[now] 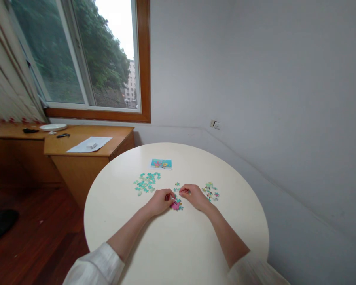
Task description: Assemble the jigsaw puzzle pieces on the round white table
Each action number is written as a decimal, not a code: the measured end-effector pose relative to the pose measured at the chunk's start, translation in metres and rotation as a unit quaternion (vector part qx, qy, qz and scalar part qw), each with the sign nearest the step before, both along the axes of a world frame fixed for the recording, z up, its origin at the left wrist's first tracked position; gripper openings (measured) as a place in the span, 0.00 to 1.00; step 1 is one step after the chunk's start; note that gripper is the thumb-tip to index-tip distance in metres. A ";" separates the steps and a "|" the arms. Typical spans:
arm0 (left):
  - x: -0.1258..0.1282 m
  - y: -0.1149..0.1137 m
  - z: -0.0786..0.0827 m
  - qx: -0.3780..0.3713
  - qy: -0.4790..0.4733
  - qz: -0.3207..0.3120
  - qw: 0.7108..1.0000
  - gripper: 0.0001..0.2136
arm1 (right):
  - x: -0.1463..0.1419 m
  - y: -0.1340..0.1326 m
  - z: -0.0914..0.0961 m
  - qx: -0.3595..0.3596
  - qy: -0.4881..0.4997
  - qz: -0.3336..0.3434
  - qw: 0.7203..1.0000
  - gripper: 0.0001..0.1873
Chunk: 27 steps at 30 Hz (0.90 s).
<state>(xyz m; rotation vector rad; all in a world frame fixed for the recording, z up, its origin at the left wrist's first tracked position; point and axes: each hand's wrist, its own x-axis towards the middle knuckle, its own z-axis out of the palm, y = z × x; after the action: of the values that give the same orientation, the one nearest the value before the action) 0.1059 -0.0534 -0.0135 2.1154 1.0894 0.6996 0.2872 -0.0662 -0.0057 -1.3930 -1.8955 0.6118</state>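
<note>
Near the middle of the table, a small patch of pink and teal jigsaw puzzle pieces (176,206) lies between my hands. My left hand (161,201) is closed at the patch's left edge, its thumb and fingers pinched on a puzzle piece that they mostly cover. Just above and right of the patch, my right hand (195,195) is closed in a pinch; whatever sits between its fingertips is too small to make out. A few loose pieces (177,184) lie just beyond the fingertips.
Many teal puzzle pieces (146,183) are spread at left, and a mixed-colour pile (210,191) lies at right. Behind them is a cartoon picture card (160,164). The round white table (166,245) stands near a wooden desk (121,138) holding paper (103,142) and a plate (53,127).
</note>
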 end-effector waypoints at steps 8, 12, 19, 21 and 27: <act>0.000 0.003 -0.003 0.002 -0.010 -0.002 1.000 0.08 | 0.008 0.008 -0.009 0.031 -0.033 -0.040 0.998 0.09; 0.000 0.005 -0.007 0.004 -0.014 -0.005 1.000 0.09 | 0.011 0.010 -0.009 0.049 -0.050 -0.069 0.995 0.11; 0.000 0.005 -0.006 0.007 -0.011 -0.007 1.000 0.08 | 0.013 0.008 -0.003 0.048 -0.083 -0.123 0.988 0.12; 0.000 0.004 -0.005 0.005 -0.011 -0.007 1.000 0.09 | 0.014 0.008 -0.003 0.048 -0.095 -0.131 0.986 0.12; 0.000 0.004 -0.007 0.007 -0.013 -0.007 1.000 0.09 | 0.018 0.009 -0.003 0.033 -0.138 -0.158 0.977 0.13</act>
<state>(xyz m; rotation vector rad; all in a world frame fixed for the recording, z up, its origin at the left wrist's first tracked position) 0.1060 -0.0493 -0.0204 2.1187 1.0570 0.7281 0.3054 -0.0568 -0.0087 -1.7610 -1.8247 0.2066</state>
